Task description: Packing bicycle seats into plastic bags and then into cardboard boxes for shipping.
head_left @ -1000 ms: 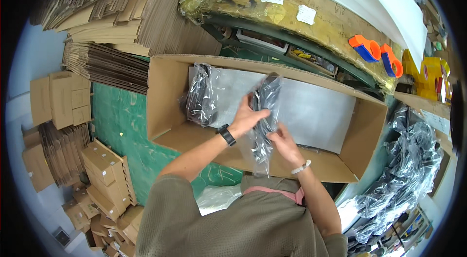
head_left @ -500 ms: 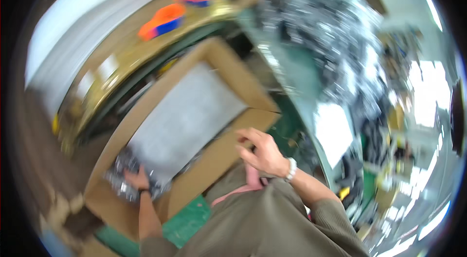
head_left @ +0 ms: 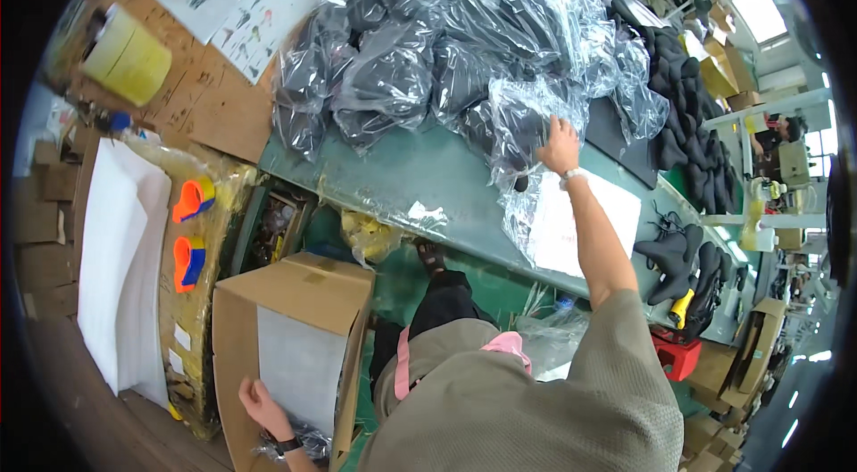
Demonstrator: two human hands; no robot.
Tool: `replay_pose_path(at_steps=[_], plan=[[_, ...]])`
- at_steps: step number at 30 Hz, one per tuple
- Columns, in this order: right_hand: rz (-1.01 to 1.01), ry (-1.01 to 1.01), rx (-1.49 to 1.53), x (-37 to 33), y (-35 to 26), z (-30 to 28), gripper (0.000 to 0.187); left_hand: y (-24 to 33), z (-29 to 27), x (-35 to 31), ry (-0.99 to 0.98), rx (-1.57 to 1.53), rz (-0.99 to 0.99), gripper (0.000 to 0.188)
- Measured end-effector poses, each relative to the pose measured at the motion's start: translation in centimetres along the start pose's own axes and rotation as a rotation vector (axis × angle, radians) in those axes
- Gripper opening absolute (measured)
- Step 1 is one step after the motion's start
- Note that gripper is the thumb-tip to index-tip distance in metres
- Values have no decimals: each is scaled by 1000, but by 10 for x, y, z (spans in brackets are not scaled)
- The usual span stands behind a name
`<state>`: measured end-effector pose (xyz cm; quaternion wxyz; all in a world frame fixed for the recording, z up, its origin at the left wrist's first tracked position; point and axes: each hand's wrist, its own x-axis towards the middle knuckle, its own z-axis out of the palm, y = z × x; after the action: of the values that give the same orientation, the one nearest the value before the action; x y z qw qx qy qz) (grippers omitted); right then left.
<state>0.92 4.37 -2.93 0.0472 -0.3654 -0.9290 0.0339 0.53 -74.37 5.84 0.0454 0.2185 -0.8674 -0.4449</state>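
Note:
My right hand (head_left: pixel 561 149) reaches out to a clear plastic bag (head_left: pixel 528 119) with a dark thing inside, at the near edge of a big heap of bagged black items (head_left: pixel 464 21) that look like bicycle saddles. Its fingers are stretched out over the plastic, not wrapped round it. Over the left side of a cardboard box (head_left: pixel 330 280) I hold my left hand (head_left: pixel 265 407), loosely bent, fingers apart, with nothing in it. Inside the box lies a white sheet (head_left: pixel 302 360), and crumpled clear plastic (head_left: pixel 312 439) shows near my left wrist.
White paper (head_left: pixel 585 222) lies on the green table (head_left: pixel 384 195) beside my right forearm. Further right are bare black saddles (head_left: pixel 669 262) and a red stool (head_left: pixel 676 356). Left of the box, two orange-and-blue tape dispensers (head_left: pixel 188 262) sit by white foam sheeting (head_left: pixel 116 267).
My view has swung right toward the table. My right hand has gone from beside the box to the bagged heap. My left hand has come off the plastic-wrapped item in the box.

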Motion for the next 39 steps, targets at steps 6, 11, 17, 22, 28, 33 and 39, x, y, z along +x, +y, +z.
replay_pose_path(at_steps=[6,11,17,22,28,33,39], plan=[[-378,-44,-92,34,63,34,79,185,152,-66,-480,224,709,21],[-30,-320,307,15,17,-14,69,219,295,-127,-958,-58,324,41],[474,-705,1553,-129,-99,-67,56,213,400,-149,-1052,-563,-648,64],[21,-1104,1207,-192,-149,-94,68,191,348,-133,-1000,-903,-813,57],[-81,-294,896,-54,-98,-4,40,119,240,-119,-728,-1034,-934,60],[-79,-60,-54,22,35,189,109,127,193,-125,-546,-832,-572,45],[-115,-397,287,34,-16,144,68,124,-13,-114,-145,-435,-290,50]])
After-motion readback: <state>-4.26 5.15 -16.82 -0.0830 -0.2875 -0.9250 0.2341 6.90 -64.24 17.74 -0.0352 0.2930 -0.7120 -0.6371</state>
